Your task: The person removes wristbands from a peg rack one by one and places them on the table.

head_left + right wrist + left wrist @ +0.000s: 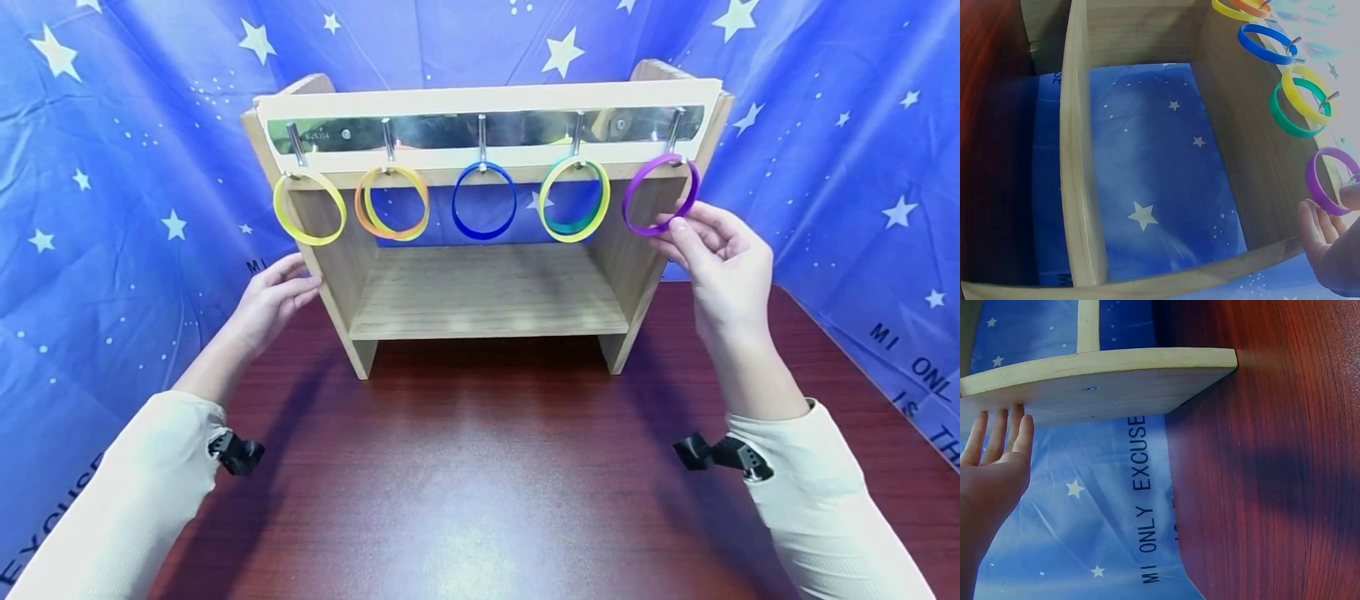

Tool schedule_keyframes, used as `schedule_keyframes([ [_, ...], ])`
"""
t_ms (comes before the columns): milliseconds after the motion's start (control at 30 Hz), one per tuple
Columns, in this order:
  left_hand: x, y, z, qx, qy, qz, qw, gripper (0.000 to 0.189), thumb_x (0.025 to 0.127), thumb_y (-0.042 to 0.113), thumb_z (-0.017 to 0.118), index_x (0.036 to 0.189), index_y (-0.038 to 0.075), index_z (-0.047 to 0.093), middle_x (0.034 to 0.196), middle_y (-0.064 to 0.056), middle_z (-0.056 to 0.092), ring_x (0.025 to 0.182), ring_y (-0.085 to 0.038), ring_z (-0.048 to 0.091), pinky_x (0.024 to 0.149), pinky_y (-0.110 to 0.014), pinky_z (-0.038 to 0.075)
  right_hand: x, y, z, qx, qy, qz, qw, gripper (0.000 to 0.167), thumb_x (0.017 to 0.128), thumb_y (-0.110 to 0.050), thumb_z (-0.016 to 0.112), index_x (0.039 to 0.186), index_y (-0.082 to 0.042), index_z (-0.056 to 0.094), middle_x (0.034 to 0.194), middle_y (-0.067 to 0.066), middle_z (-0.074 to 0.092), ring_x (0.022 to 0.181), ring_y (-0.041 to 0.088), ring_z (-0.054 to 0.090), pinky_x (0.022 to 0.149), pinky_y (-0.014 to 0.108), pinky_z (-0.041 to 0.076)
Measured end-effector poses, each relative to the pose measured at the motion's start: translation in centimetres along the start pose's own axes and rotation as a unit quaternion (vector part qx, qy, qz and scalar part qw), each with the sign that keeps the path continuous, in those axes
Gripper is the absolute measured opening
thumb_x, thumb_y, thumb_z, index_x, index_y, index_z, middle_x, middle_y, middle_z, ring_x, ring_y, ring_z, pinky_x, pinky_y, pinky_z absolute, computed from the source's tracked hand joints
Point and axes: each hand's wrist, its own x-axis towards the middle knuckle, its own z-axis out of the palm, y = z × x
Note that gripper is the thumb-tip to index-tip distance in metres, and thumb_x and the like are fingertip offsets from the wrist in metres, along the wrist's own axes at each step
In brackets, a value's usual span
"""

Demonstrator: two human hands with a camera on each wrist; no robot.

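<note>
A purple wristband (628,206) hangs on the far right hook of a metal hook strip. My right hand (731,271) pinches its lower right edge between thumb and fingers; the right wrist view shows the same wristband (1316,181) and hand (1338,250). On the other hooks hang a yellow wristband (280,212), an orange wristband (362,215) with a yellow one, a blue wristband (456,218), and a yellow wristband (546,196) with a green one (573,227). My left hand (270,300) touches the outer left side panel (1129,387) of the wooden rack with extended fingertips (1025,428).
The wooden rack (487,292) stands on a dark red wood-grain table (480,433), with its white rail (487,98) across the top front. A blue star-printed cloth (172,125) surrounds the table at the back and sides. Black wrist cameras (238,454) sit on both sleeves.
</note>
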Motion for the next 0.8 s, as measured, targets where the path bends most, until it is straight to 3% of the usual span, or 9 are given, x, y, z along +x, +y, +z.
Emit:
schedule_keyframes([
  [267,0.0,-0.1,0.1,0.016,0.0,0.005,0.9999,0.037,0.092,-0.01,0.043,0.11,0.016,0.062,0.106,0.006,0.066,0.095,-0.004,0.062,0.085,-0.016,0.051,0.0,-0.1,-0.1,0.075,0.003,0.032,0.9967,0.015,0.08,0.013,0.067,0.095,0.01,0.065,0.079,0.017,0.073,0.075,0.023,0.073,0.07,0.031,0.06],
  [800,0.0,-0.3,-0.2,0.012,-0.007,0.008,0.9999,0.037,0.093,-0.01,0.043,0.111,0.015,0.063,0.106,0.005,0.067,0.096,-0.004,0.063,0.087,-0.015,0.051,0.1,-1.2,0.4,0.136,0.016,0.013,0.9904,0.015,0.08,0.016,0.064,0.094,0.015,0.066,0.077,0.021,0.072,0.071,0.026,0.072,0.067,0.033,0.06],
])
